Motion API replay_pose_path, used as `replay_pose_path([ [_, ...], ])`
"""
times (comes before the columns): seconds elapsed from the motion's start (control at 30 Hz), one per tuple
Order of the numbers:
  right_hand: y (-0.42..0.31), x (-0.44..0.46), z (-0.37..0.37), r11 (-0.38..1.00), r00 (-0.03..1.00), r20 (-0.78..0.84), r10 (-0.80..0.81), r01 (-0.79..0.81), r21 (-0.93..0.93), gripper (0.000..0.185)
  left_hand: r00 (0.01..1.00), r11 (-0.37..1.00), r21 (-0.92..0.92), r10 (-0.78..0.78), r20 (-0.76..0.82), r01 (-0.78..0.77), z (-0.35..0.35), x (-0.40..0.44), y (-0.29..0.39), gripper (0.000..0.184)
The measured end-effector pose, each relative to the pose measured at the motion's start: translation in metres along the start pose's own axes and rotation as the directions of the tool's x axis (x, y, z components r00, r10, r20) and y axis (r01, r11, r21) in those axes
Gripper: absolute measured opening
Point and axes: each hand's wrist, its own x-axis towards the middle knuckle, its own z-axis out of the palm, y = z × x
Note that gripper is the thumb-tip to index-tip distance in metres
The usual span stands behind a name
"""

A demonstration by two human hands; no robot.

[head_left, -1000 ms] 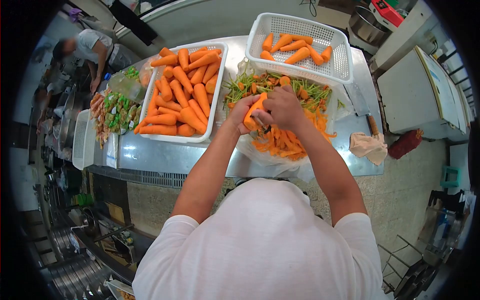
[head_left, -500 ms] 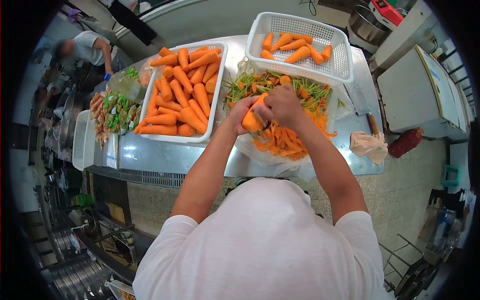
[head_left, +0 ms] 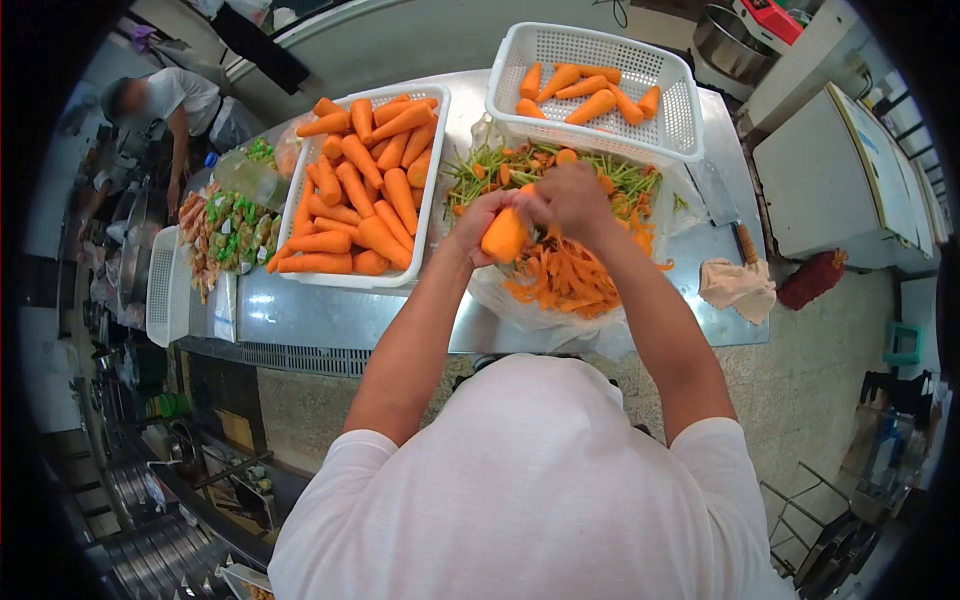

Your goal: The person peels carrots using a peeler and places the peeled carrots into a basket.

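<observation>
My left hand [head_left: 476,228] is wrapped round a thick orange carrot [head_left: 504,238], its broad end pointing towards me. My right hand [head_left: 573,202] is closed at the carrot's far end; whatever its fingers grip is hidden. Below the hands lies a pile of orange carrot peelings [head_left: 565,283] on clear plastic. Behind them spread green stem trimmings [head_left: 628,183] mixed with cut carrot tops. To the left, a white basket [head_left: 436,150] is heaped with carrots [head_left: 352,190]. Another white basket [head_left: 600,142], beyond my right hand, holds several carrots [head_left: 592,107].
A cleaver [head_left: 713,193] lies at the right of the steel table [head_left: 310,312], its handle by a beige cloth [head_left: 738,287]. Bagged green vegetables [head_left: 243,228] and a plastic bottle [head_left: 248,180] crowd the left end. Beyond that side stands another person [head_left: 180,100].
My right hand has shifted slightly at the carrot's far end, and the carrot has turned a little in my left hand. The person at the left has changed posture.
</observation>
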Motion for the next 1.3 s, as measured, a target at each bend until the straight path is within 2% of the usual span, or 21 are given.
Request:
replay_pose_path([
  [0.03,0.020,0.003,0.000,0.993,0.993,0.001,0.120,-0.120,0.011,0.059,0.998,0.994,0.105,-0.014,0.067,0.007,-0.004,-0.001,0.003,0.035],
  [0.07,0.038,0.005,-0.006,0.993,0.993,0.000,0.116,-0.116,0.010,0.059,0.998,0.994,0.106,-0.010,0.070,0.003,-0.005,-0.003,0.005,0.035],
  [0.1,0.055,0.005,-0.014,0.930,0.921,0.148,0.360,-0.341,-0.139,0.058,0.992,0.994,0.105,-0.026,0.119,0.013,-0.006,-0.006,0.005,0.034],
  [0.13,0.058,0.009,-0.022,0.800,0.768,0.250,0.590,-0.512,-0.314,0.057,0.985,0.994,0.104,-0.042,0.169,0.025,-0.005,-0.009,0.005,0.033],
  [0.27,0.010,0.007,-0.038,0.848,0.813,0.240,0.531,-0.511,-0.143,0.055,0.999,0.999,0.022,0.025,0.038,-0.026,0.001,-0.006,0.000,0.033],
  [0.3,-0.006,0.005,-0.029,0.951,0.935,0.176,0.310,-0.299,-0.083,0.055,0.999,1.000,-0.008,0.030,0.045,-0.030,-0.006,0.002,0.000,0.033],
  [0.33,-0.017,0.004,-0.022,0.997,0.993,0.095,0.073,-0.069,-0.041,0.055,0.998,0.999,-0.035,0.031,0.052,-0.029,-0.005,0.004,0.001,0.034],
  [0.37,-0.024,0.005,-0.018,0.996,0.993,0.088,0.079,-0.076,-0.042,0.055,0.998,0.999,-0.028,0.025,0.053,-0.024,-0.003,0.005,0.000,0.034],
  [0.43,-0.032,0.003,-0.011,0.989,0.987,0.072,-0.142,0.143,-0.019,0.054,1.000,0.999,-0.051,0.000,-0.028,-0.002,0.011,0.000,0.000,0.036],
  [0.47,-0.024,0.004,-0.011,0.990,0.988,0.068,-0.138,0.140,-0.021,0.054,1.000,0.999,-0.047,-0.002,-0.027,0.001,0.009,-0.003,0.001,0.036],
  [0.53,0.016,0.009,-0.017,0.985,0.973,0.174,0.149,-0.162,0.059,0.056,0.997,0.982,0.182,-0.054,0.049,0.044,0.003,-0.011,0.005,0.037],
  [0.6,0.054,0.005,-0.020,0.890,0.884,0.210,0.418,-0.352,-0.290,0.061,0.991,0.987,0.150,-0.068,0.114,0.050,0.004,-0.019,0.004,0.038],
  [0.63,0.062,0.000,-0.024,0.892,0.886,0.210,0.414,-0.349,-0.288,0.061,0.981,0.991,0.120,-0.081,0.178,0.060,0.003,-0.022,0.005,0.040],
  [0.7,0.074,-0.007,-0.028,0.817,0.816,0.187,0.547,-0.472,-0.332,0.068,0.985,0.998,0.063,-0.039,0.168,0.028,0.000,-0.021,0.003,0.041],
  [0.8,0.080,-0.024,-0.023,0.883,0.885,0.104,0.453,-0.431,-0.186,0.076,0.994,0.999,-0.049,0.021,0.104,-0.016,-0.007,-0.016,0.000,0.043],
  [0.97,0.072,-0.039,-0.021,0.831,0.819,0.138,0.557,-0.550,-0.088,0.075,0.992,0.991,-0.047,0.124,-0.002,-0.124,0.002,-0.021,-0.007,0.052],
  [1.03,0.069,-0.041,-0.026,0.792,0.773,0.183,0.607,-0.608,-0.058,0.073,0.989,0.981,0.128,0.146,0.029,-0.149,0.000,-0.025,-0.010,0.050],
  [1.07,0.067,-0.042,-0.028,0.792,0.776,0.186,0.603,-0.610,-0.023,0.073,0.989,0.981,0.129,0.141,0.033,-0.144,0.000,-0.025,-0.014,0.050],
  [1.13,0.056,-0.039,-0.033,0.790,0.777,0.188,0.600,-0.613,0.010,0.073,0.961,0.860,0.430,0.264,0.088,-0.276,0.010,-0.033,-0.019,0.049],
  [1.27,0.027,-0.019,-0.045,0.823,0.844,0.148,0.515,-0.536,0.191,0.071,0.942,0.787,0.519,0.269,0.199,-0.334,0.018,-0.039,-0.017,0.049],
  [1.3,0.020,-0.018,-0.044,0.833,0.870,0.140,0.472,-0.493,0.253,0.069,0.943,0.844,0.424,0.271,0.195,-0.330,0.019,-0.040,-0.019,0.050],
])
